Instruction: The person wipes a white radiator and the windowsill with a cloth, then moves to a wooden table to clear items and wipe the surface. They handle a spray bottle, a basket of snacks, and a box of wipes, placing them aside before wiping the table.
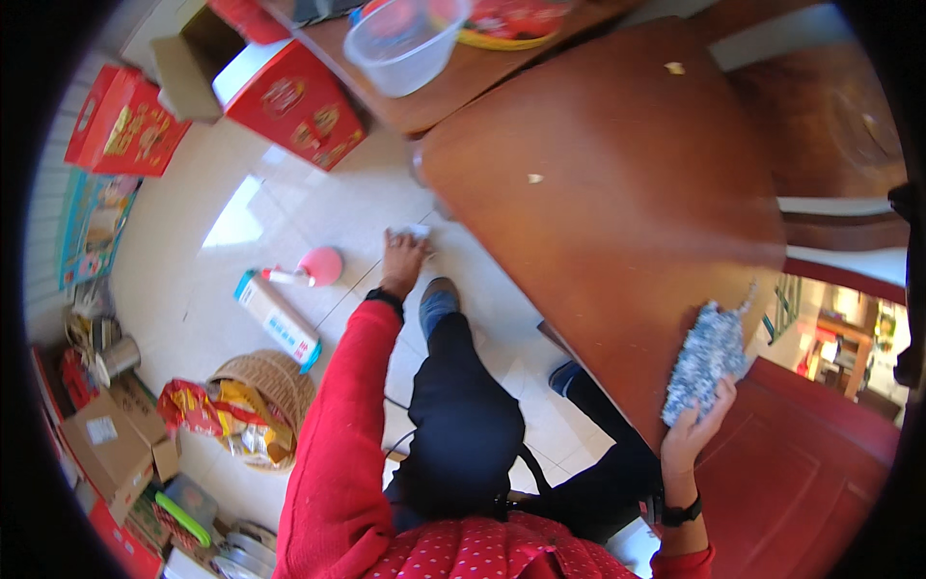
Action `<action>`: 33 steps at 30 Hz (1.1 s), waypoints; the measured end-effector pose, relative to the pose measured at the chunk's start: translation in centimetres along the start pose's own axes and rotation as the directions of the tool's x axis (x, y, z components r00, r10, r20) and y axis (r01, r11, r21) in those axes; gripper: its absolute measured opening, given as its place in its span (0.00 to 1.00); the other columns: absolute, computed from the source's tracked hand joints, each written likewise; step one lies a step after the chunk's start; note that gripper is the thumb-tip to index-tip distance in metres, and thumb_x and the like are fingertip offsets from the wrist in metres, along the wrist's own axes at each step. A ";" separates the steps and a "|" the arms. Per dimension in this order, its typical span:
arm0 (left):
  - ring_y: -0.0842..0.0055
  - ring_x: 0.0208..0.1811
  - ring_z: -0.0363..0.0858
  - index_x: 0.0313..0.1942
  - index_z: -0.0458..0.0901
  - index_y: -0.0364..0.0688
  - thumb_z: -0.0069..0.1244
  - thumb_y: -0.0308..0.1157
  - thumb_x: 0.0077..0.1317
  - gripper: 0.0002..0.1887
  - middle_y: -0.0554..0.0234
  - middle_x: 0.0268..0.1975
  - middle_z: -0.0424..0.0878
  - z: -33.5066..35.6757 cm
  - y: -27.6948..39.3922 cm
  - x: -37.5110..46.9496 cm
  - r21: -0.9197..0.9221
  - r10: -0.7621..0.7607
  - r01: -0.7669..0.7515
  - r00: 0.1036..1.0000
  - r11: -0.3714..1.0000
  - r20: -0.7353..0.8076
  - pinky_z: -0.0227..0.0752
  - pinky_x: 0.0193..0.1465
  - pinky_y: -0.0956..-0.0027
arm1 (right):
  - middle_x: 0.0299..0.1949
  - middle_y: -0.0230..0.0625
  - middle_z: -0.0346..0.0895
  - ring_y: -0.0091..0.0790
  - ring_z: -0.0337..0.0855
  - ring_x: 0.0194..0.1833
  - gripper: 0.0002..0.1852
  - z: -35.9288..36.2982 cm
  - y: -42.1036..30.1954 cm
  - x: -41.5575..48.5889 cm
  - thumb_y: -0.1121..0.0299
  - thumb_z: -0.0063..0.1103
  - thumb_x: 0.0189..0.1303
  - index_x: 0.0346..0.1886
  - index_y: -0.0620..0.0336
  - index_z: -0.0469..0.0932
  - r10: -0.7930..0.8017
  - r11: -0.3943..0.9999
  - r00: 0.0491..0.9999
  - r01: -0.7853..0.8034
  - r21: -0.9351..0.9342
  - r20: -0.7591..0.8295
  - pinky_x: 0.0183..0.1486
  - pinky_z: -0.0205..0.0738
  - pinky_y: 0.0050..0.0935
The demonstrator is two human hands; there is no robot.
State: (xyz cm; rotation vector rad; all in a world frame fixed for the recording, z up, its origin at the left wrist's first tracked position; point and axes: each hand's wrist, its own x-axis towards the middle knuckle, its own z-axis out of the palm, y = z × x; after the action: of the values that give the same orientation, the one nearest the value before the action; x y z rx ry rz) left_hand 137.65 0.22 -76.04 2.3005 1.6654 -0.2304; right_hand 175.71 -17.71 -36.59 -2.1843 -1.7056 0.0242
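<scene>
My right hand (pixel 698 427) grips a grey-and-white shaggy cloth (pixel 707 362) that lies on the near right end of the brown wooden table (pixel 579 239). Left of the table, my left hand (pixel 405 257) reaches out over the tiled floor, with a small white item (pixel 418 231), perhaps paper, at its fingertips; its grip is partly hidden. Two pale scraps lie on the tabletop, one near the middle (pixel 535 178) and one farther off (pixel 674 68). On the floor left of my left hand are a pink spray bottle (pixel 320 266) and a long white-and-teal box (pixel 278 318).
A clear plastic tub (pixel 405 51) stands on the adjoining tabletop. Red cartons (pixel 296 108) stand beyond the floor. A wicker basket (pixel 268 376) with snack packets and several cardboard boxes (pixel 108 441) are at the left. A red panelled door (pixel 788 449) is at the right, beside the table.
</scene>
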 end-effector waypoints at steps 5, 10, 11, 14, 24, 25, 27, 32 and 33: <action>0.63 0.50 0.83 0.56 0.77 0.48 0.60 0.34 0.55 0.25 0.56 0.46 0.84 -3.9 -2.2 -1.3 -0.402 -0.353 0.344 0.934 0.849 0.053 0.69 0.60 0.50 | 0.60 0.58 0.64 0.61 0.63 0.64 0.21 0.3 -0.5 0.6 0.66 0.53 0.63 0.55 0.70 0.67 -0.043 0.998 0.997 0.045 0.044 -0.057 0.71 0.52 0.50; 0.75 0.37 0.83 0.49 0.79 0.41 0.56 0.22 0.56 0.18 0.65 0.39 0.84 -9.0 -3.6 -4.2 -0.983 -0.375 0.089 0.927 0.162 0.022 0.77 0.42 0.68 | 0.60 0.55 0.66 0.59 0.65 0.64 0.28 0.1 -1.4 1.3 0.60 0.64 0.58 0.57 0.65 0.69 -0.059 0.991 0.991 0.074 0.115 -0.122 0.69 0.55 0.50; 0.77 0.39 0.82 0.49 0.79 0.40 0.54 0.21 0.57 0.18 0.68 0.40 0.84 -10.4 -3.8 -4.8 -0.998 -0.380 0.048 0.925 0.033 0.032 0.77 0.43 0.70 | 0.60 0.55 0.67 0.58 0.65 0.63 0.30 0.0 -1.7 1.4 0.59 0.67 0.56 0.58 0.64 0.69 -0.069 0.985 0.987 0.090 0.148 -0.144 0.69 0.55 0.50; 0.79 0.44 0.80 0.52 0.78 0.40 0.50 0.18 0.61 0.18 0.67 0.43 0.83 -15.9 -4.1 -7.0 -0.996 -0.384 0.027 0.921 -0.087 0.059 0.75 0.49 0.72 | 0.59 0.51 0.69 0.55 0.67 0.62 0.33 -0.6 -2.2 1.6 0.58 0.70 0.52 0.60 0.59 0.71 -0.098 0.988 0.980 0.116 0.100 -0.176 0.68 0.56 0.49; 0.75 0.49 0.82 0.60 0.72 0.41 0.54 0.23 0.65 0.22 0.65 0.50 0.82 -37.4 1.9 -14.2 -0.930 -0.337 -0.238 0.932 -0.281 -0.136 0.78 0.49 0.69 | 0.44 0.41 0.77 0.48 0.75 0.49 0.18 -0.1 -1.2 1.2 0.66 0.67 0.46 0.43 0.57 0.77 -0.202 0.974 0.922 0.226 0.035 -0.329 0.55 0.68 0.45; 0.74 0.50 0.82 0.60 0.72 0.41 0.55 0.22 0.65 0.22 0.65 0.51 0.82 -39.1 3.1 -14.2 -0.899 -0.305 -0.277 0.936 -0.338 -0.174 0.79 0.50 0.67 | 0.43 0.41 0.77 0.48 0.75 0.49 0.18 -0.1 -1.1 1.2 0.67 0.67 0.46 0.42 0.57 0.77 -0.186 0.974 0.924 0.219 0.061 -0.335 0.55 0.68 0.45; 0.71 0.52 0.82 0.58 0.73 0.41 0.53 0.21 0.66 0.21 0.64 0.51 0.82 -42.3 5.4 -14.0 -0.843 -0.207 -0.269 0.959 -0.465 -0.192 0.79 0.55 0.62 | 0.40 0.43 0.78 0.50 0.76 0.46 0.17 -0.1 -1.0 0.9 0.68 0.66 0.45 0.41 0.59 0.77 -0.172 0.954 0.916 0.247 0.169 -0.363 0.52 0.70 0.45; 0.66 0.55 0.81 0.58 0.71 0.42 0.52 0.22 0.68 0.19 0.62 0.53 0.80 -46.7 12.1 -11.5 -0.767 0.105 -0.174 0.948 -0.617 -0.300 0.76 0.60 0.53 | 0.40 0.47 0.80 0.53 0.80 0.43 0.17 -1.8 -1.7 -2.0 0.71 0.66 0.45 0.42 0.63 0.77 -0.040 0.861 0.918 0.232 0.453 -0.396 0.51 0.75 0.42; 0.66 0.56 0.80 0.59 0.70 0.43 0.52 0.23 0.68 0.20 0.63 0.54 0.79 -46.8 13.5 -10.6 -0.769 0.133 -0.175 0.938 -0.615 -0.319 0.75 0.60 0.52 | 0.40 0.48 0.80 0.53 0.80 0.43 0.17 -2.3 -2.2 -2.9 0.71 0.65 0.45 0.42 0.64 0.77 -0.007 0.845 0.927 0.207 0.493 -0.376 0.51 0.76 0.41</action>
State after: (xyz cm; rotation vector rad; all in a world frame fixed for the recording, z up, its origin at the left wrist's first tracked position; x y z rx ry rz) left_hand 145.15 2.00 -26.75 0.7023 0.4027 1.1030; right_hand 173.46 -20.63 -34.36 -1.5693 -1.4011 0.0500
